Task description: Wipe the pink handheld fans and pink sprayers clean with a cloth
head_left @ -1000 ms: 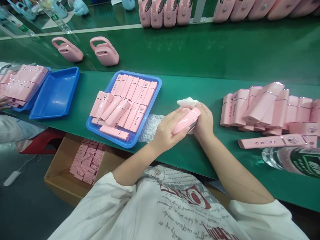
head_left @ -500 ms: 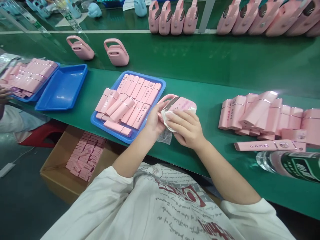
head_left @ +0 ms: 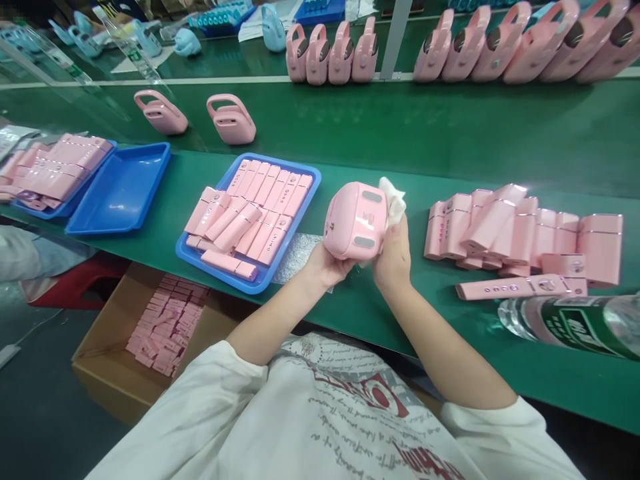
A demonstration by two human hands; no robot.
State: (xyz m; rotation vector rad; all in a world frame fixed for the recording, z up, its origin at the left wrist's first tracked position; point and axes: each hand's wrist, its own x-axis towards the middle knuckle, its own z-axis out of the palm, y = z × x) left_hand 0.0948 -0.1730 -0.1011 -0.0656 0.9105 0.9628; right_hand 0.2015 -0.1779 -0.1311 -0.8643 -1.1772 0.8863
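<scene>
A pink handled device (head_left: 350, 220) is tipped so that its underside, with two grey pads and a vented patch, faces up; its handle is hidden. My left hand (head_left: 326, 268) grips it from below at its lower left side. On the opposite side, my right hand (head_left: 394, 257) is closed on a white cloth (head_left: 395, 200), pressed against the device. Clear bubble wrap (head_left: 300, 257) lies on the green table beneath and left of my hands. Left of them stands a blue tray (head_left: 315, 175) filled with pink bar-shaped pieces (head_left: 237, 223).
More pink pieces (head_left: 500, 227) are piled at right, near a lying bottle (head_left: 575, 323). Pink handled devices (head_left: 340, 57) line the ledge; two others (head_left: 233, 120) stand below it. At left are another blue tray (head_left: 120, 187), a cardboard box (head_left: 105, 347) and a person's sleeve (head_left: 35, 257).
The device has been turned from showing its printed, dark-windowed face to showing its underside. My right hand and the cloth have moved from across that face to the right side.
</scene>
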